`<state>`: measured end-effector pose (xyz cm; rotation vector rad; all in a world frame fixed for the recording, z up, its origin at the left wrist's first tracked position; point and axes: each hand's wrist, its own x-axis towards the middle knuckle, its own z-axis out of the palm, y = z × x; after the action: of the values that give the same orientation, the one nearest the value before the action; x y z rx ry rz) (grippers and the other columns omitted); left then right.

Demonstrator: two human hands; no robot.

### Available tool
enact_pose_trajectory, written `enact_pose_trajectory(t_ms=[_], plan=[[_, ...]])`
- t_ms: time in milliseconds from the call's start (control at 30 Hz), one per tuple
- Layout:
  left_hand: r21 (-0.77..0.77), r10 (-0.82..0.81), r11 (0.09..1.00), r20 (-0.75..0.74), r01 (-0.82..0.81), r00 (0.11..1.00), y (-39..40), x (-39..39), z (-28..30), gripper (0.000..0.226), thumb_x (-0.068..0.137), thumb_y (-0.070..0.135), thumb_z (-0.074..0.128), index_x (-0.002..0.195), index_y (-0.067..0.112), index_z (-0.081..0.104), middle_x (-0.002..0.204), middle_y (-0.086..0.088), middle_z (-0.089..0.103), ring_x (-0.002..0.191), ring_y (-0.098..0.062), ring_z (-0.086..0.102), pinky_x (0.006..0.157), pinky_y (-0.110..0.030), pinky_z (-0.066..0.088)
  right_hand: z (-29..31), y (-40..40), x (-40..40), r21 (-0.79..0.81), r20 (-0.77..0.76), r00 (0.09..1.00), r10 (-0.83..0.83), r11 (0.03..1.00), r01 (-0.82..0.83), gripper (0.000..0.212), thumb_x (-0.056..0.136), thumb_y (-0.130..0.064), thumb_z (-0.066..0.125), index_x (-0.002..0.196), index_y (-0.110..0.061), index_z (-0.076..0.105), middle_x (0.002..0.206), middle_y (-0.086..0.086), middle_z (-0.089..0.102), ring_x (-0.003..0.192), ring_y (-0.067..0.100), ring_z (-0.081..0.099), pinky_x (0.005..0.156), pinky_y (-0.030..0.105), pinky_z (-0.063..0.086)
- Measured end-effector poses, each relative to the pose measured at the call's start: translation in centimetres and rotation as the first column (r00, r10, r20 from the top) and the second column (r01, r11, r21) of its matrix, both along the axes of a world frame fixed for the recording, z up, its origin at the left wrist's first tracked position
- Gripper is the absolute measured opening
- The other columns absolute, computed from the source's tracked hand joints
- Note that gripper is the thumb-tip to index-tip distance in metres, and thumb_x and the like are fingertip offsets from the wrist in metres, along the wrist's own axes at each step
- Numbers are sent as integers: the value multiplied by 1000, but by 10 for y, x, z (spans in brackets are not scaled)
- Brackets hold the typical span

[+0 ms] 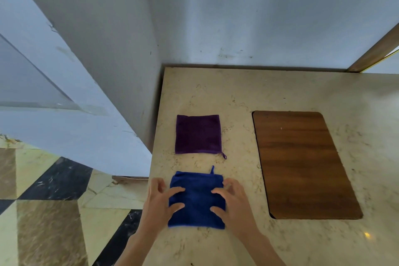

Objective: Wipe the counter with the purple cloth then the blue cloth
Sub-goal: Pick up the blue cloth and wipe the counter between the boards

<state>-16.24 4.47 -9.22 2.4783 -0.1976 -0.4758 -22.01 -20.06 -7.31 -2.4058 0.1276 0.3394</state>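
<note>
Lying folded square between both hands, the blue cloth point(196, 200) rests flat on the tabletop point(237, 97). The left hand point(160, 201) and right hand point(234, 203) press on its side edges with spread, lightly bent fingers; neither grips it. Beyond the hands, well apart from them, the purple cloth point(198, 134) sits folded and untouched. A wooden board point(302, 164) lies to the right of the right hand. Judged progress: wiping appears done or not begun; which, I cannot tell.
</note>
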Motion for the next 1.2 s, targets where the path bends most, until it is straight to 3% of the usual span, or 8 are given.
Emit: enact_pose_trajectory(t_ms=[233,367,467,567,700,867,1033,1200], plan=[[17,52,999,-13,-51,999,-13,16,10,13,84,31,77,95,37,72,111,10,30,103,-12,44,74,-25,44,6,7,11,-70,32,999,-44,996,46,17,94,-19,67,110,-21,69,118,-1,49,106,18,53,92,27,47],[-54,84,995,-47,-87,995,-18,19,23,16,86,19,75,92,32,68,108,7,34,97,-15,48,82,-23,46,14,14,17,1,-35,985,-171,985,171,15,96,-13,66,110,-16,67,112,-1,49,101,20,57,72,4,42],[-163,138,974,-116,-155,984,-20,23,47,23,88,9,72,94,31,68,108,0,41,97,-20,54,84,-19,43,31,11,21,89,-55,989,-135,986,139,16,97,-14,63,114,-14,63,102,7,61,86,16,57,65,13,41],[-251,147,951,-143,-179,979,-23,25,77,31,87,4,68,85,35,66,99,1,64,88,-12,63,76,-15,46,55,7,21,199,-60,987,-151,967,160,11,99,-16,58,110,-19,56,87,-2,61,69,7,54,60,17,40],[-352,182,908,-161,-228,970,-26,25,122,44,84,0,66,77,43,66,82,26,72,83,6,66,70,-8,47,91,0,17,257,-51,975,-218,940,224,12,99,-20,59,106,-28,54,90,-12,62,76,4,59,64,13,43],[-490,182,834,-189,-253,965,-32,26,179,36,85,-4,63,85,30,73,88,3,76,91,-18,70,81,-29,53,148,-8,15,395,43,956,-290,884,250,14,98,-13,62,102,-26,59,94,-5,67,88,14,66,74,28,52],[-618,102,753,-227,-224,969,-42,27,226,18,94,-1,60,99,15,68,97,-12,71,86,-24,65,70,-29,50,203,-15,9,491,154,927,-343,840,229,20,99,-9,63,102,-29,62,96,-12,69,94,15,69,82,35,61],[-634,12,761,-198,-138,980,-67,26,259,13,100,9,55,102,18,64,108,-12,69,90,-26,65,70,-36,52,237,-29,-4,483,227,887,-403,837,257,15,100,-12,60,108,-25,61,109,0,67,101,18,66,88,35,60]])
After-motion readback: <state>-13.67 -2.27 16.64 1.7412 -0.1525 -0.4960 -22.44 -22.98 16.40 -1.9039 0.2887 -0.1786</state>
